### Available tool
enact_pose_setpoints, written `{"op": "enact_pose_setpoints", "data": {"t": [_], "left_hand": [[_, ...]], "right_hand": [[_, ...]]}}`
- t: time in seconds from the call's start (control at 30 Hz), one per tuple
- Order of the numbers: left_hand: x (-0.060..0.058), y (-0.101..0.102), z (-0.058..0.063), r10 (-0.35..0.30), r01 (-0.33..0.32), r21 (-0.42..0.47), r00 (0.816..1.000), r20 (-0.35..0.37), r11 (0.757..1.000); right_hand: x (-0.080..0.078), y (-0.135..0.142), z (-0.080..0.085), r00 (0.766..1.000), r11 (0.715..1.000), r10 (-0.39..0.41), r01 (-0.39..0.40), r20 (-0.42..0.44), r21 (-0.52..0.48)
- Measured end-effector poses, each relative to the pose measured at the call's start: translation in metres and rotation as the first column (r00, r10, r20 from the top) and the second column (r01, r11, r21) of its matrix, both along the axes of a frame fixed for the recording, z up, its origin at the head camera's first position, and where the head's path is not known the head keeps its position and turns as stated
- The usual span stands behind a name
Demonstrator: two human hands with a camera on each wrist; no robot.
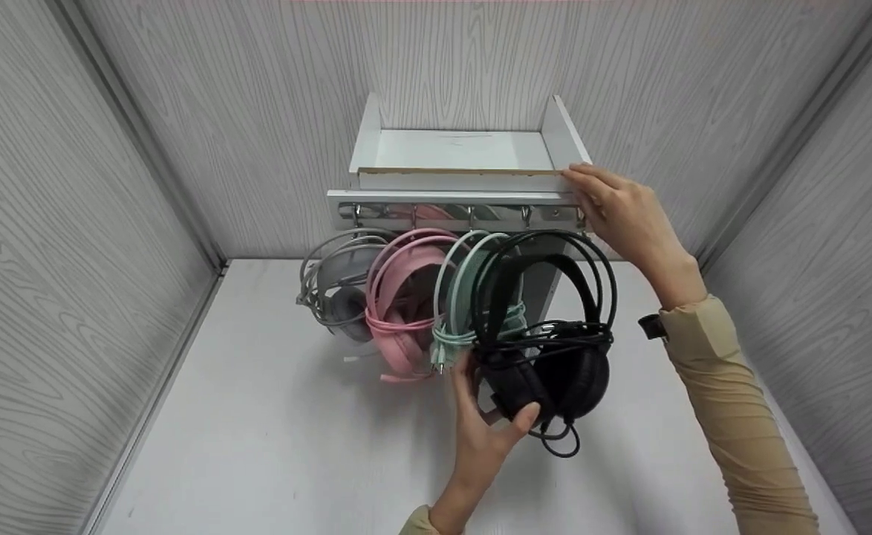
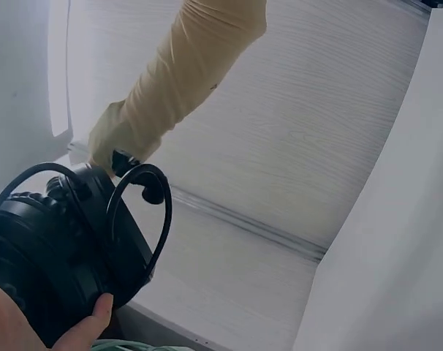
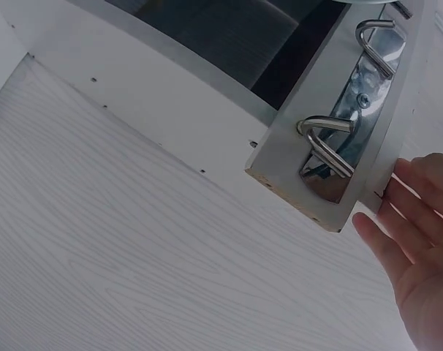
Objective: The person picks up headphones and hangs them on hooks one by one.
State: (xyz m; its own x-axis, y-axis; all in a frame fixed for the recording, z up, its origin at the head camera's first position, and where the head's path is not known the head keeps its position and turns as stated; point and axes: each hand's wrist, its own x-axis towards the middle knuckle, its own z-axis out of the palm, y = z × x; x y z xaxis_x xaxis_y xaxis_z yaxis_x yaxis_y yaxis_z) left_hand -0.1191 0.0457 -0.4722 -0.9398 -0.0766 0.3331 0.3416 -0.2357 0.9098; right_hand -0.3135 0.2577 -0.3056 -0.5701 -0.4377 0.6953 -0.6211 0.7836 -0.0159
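My left hand point(image 1: 480, 438) grips a pair of black headphones point(image 1: 514, 383) by the lower ear cup, thumb in front. Their cable is wound round the headband, with a loop dangling below. In the left wrist view, the thumb presses on the black ear cup point(image 2: 53, 241). My right hand point(image 1: 629, 215) touches the front right corner of a white shelf point(image 1: 466, 182). In the right wrist view, its fairly straight fingers point(image 3: 419, 219) rest against the board beside a bare metal hook point(image 3: 327, 139). Mint green headphones point(image 1: 462, 297) hang just left of the black pair.
Pink headphones point(image 1: 406, 312) and grey headphones point(image 1: 339, 286) hang further left along the metal hook rail point(image 1: 443, 215). A white tabletop point(image 1: 280, 446) lies below, with wood-grain panels point(image 1: 220, 111) at the back and both sides.
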Motion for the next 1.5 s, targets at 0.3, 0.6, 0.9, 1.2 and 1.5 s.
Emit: {"op": "enact_pose_setpoints", "data": {"t": [0.3, 0.6, 0.9, 1.2, 1.5], "left_hand": [[-0.016, 0.029, -0.007, 0.017, -0.019, -0.047, 0.999, -0.032, 0.999], [-0.035, 0.05, -0.018, 0.033, -0.034, -0.038, 0.999, -0.021, 0.999], [-0.045, 0.071, -0.038, 0.092, -0.095, -0.119, 0.995, -0.034, 0.988], [-0.051, 0.086, -0.046, 0.207, -0.218, -0.303, 0.976, -0.066, 0.928], [-0.057, 0.098, -0.047, 0.375, -0.388, -0.513, 0.917, -0.134, 0.766]], "right_hand": [[0.003, 0.002, 0.005, 0.999, 0.999, -0.018, 0.017, 0.043, 0.027], [0.002, 0.001, 0.002, 0.998, 0.999, -0.028, 0.026, 0.051, 0.04], [0.002, -0.003, -0.006, 0.999, 0.999, -0.034, 0.034, 0.01, -0.005], [0.002, -0.009, -0.015, 0.997, 0.996, -0.076, 0.076, -0.001, -0.049], [-0.003, -0.016, -0.032, 0.992, 0.992, -0.096, 0.087, -0.085, -0.096]]}}
